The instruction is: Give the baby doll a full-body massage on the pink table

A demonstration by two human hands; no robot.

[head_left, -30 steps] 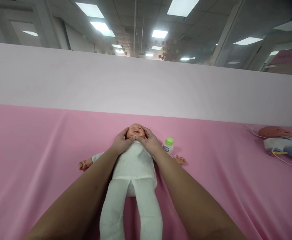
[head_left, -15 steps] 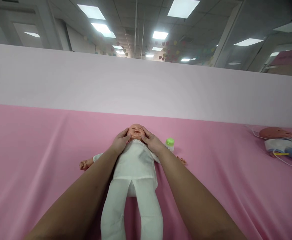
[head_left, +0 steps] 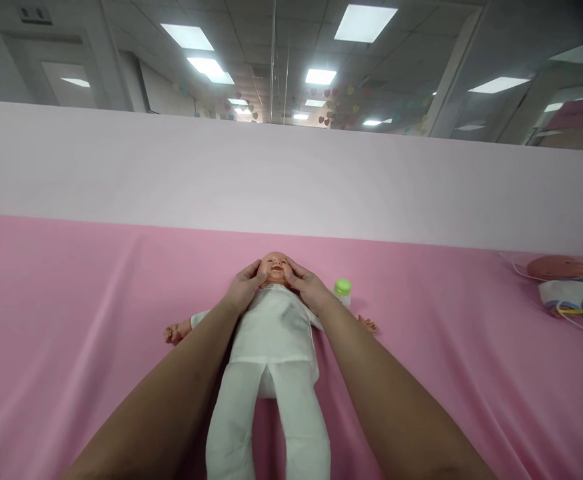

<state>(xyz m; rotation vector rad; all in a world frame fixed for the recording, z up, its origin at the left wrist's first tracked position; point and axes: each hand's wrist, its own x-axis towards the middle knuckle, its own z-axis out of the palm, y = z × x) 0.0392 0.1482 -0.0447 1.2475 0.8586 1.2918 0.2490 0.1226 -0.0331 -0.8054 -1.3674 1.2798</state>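
Note:
A baby doll [head_left: 274, 327] in a white top and white trousers lies on its back on a pink sheet, head toward the wall and arms spread out. My left hand [head_left: 245, 285] cups the left side of the doll's head as I see it, with the thumb on its cheek. On the opposite side, my right hand [head_left: 309, 285] clasps the head in the same way, thumb near the mouth. My forearms pass over the doll's arms and partly cover them. Just right of my right wrist stands a small bottle [head_left: 342, 289] with a green cap, its lower part hidden.
Another doll [head_left: 564, 268] in white and blue lies at the far right, with a white cord and a yellow strip by it. A white wall [head_left: 291, 180] borders the pink sheet [head_left: 96, 300], and glass panes rise above it.
The view has shifted a little, so everything sits slightly lower and further right. Both hands stay around the doll's head, with hardly any movement.

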